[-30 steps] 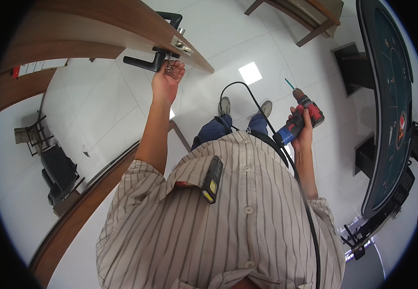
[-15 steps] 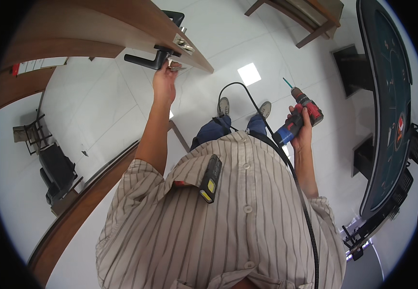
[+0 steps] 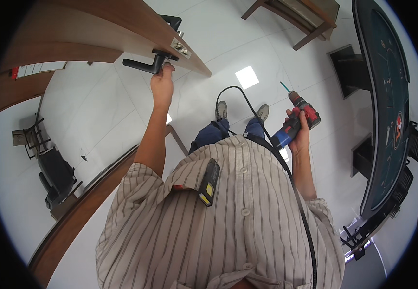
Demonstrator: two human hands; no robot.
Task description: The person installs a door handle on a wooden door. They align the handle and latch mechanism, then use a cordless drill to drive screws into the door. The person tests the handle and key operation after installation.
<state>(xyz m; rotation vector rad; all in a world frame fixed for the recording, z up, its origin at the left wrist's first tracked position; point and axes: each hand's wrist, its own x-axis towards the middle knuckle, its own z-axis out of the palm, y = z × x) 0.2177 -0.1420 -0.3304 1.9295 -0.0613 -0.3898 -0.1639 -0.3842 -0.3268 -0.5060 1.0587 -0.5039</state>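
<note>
My left hand (image 3: 162,86) reaches up to the edge of a brown wooden door (image 3: 117,33). Its fingers pinch a small silvery piece, key-like but mostly hidden, just beneath the black lever handle (image 3: 144,65). A metal lock plate (image 3: 180,48) is set into the door's edge, and a second black lever (image 3: 173,21) sticks out on the far side. My right hand (image 3: 301,135) is wrapped round a red and black cordless drill (image 3: 304,111) with a blue patch on its lower end. A thin green bit (image 3: 285,86) points forward from its chuck.
A black cable (image 3: 240,88) loops in front of me and runs down my shirt. To the right stands a dark green table (image 3: 387,96) with a padded rim. A wooden bench (image 3: 305,21) is ahead, a black chair (image 3: 57,168) at left. A small lamp (image 3: 209,183) hangs from my shirt pocket.
The left fingers have closed in nearer the door below the lever, and the silvery piece shows less. The drill stays in my right hand. The whole view has shifted slightly.
</note>
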